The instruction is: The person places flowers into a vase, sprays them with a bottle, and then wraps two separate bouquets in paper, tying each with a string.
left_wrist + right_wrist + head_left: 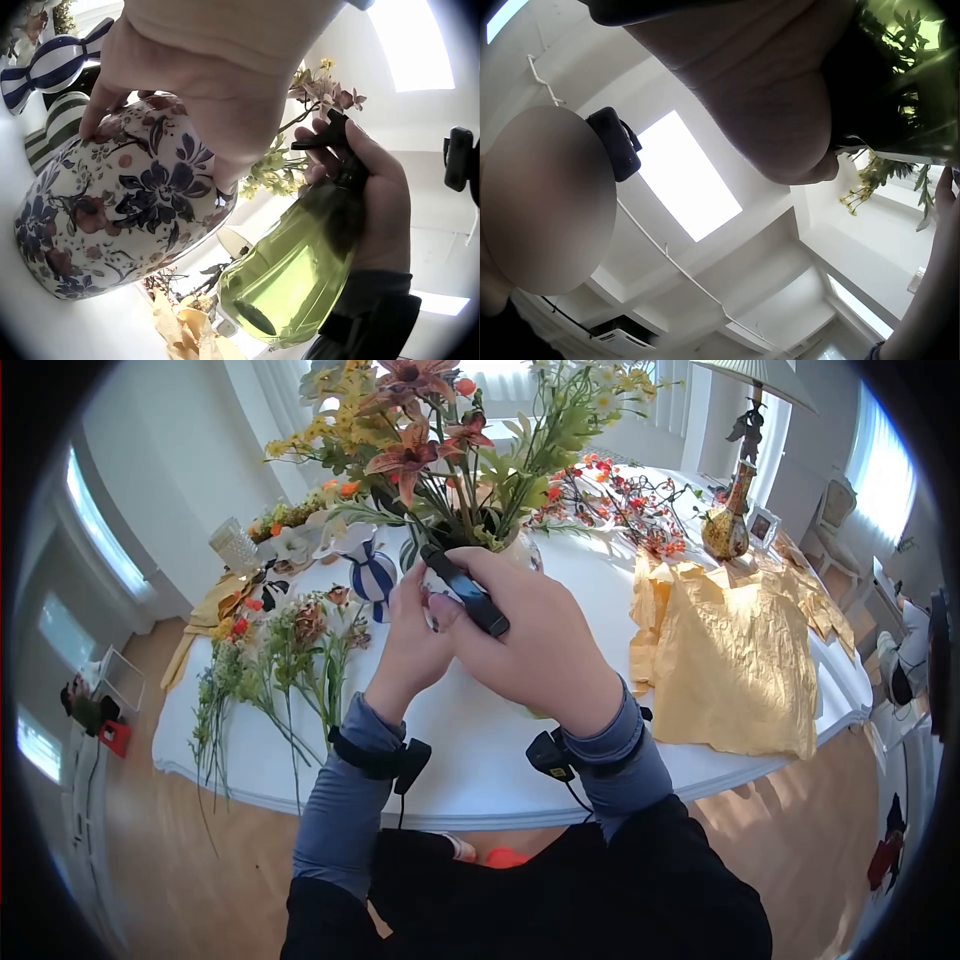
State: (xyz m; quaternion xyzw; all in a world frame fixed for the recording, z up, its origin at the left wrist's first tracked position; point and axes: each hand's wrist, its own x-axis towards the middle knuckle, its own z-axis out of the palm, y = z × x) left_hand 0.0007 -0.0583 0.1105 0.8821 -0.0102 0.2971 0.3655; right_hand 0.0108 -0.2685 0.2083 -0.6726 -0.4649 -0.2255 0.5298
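My right hand (545, 635) grips a spray bottle by its black head (465, 590), with the fingers near the trigger. In the left wrist view the spray bottle (289, 270) has a see-through green body and tilts beside the vase. A white vase (142, 195) with blue and rust floral patterns stands on the table. My left hand (410, 650) holds that vase near its top, thumb on one side and fingers on the other. Lilies (405, 460), yellow blossoms and green leaves rise from the vase, just beyond both hands.
Loose flower stems (290, 650) lie at the left of the white table (440, 760), beside a blue-and-white striped vase (373, 582). Red berry branches (640, 510) lie behind. Crumpled golden paper (735, 660) covers the right side, near a lamp (727, 530) and a picture frame (763, 527).
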